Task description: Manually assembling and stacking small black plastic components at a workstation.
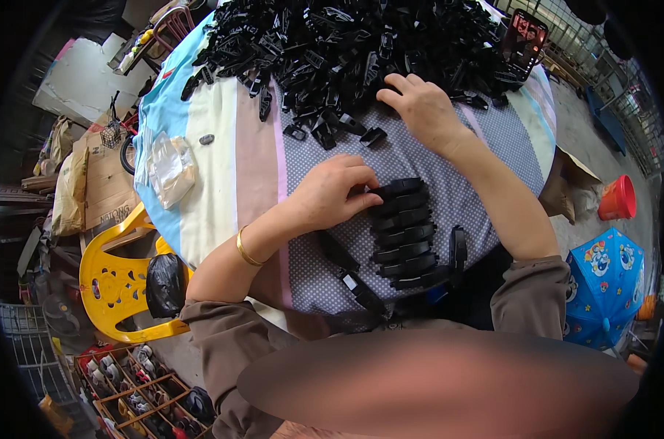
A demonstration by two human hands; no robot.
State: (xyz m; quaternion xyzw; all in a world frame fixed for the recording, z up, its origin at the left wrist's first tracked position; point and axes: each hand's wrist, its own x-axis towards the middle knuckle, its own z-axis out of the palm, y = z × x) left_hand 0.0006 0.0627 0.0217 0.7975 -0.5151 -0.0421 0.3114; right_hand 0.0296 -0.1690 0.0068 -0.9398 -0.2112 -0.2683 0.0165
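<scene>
In front of me, several black plastic clip-like pieces [405, 238] lie side by side in a neat row on the cloth-covered table. My left hand [336, 192], with a gold bangle at the wrist, pinches the far end of this row between thumb and fingers, on the end black plastic piece [399, 188]. Farther off and to the right, my right hand [423, 113] reaches to the near edge of a large heap of similar black pieces [317, 44]. Its fingers are apart, and nothing shows between them. Loose black pieces [332, 130] lie between heap and row.
A phone [524, 45] stands at the heap's right side. On the cloth's left are a clear plastic bag [172, 172] and a small dark piece [207, 139]. Around the table are a yellow chair [101, 274], a blue umbrella [605, 285] and a red bucket [616, 197].
</scene>
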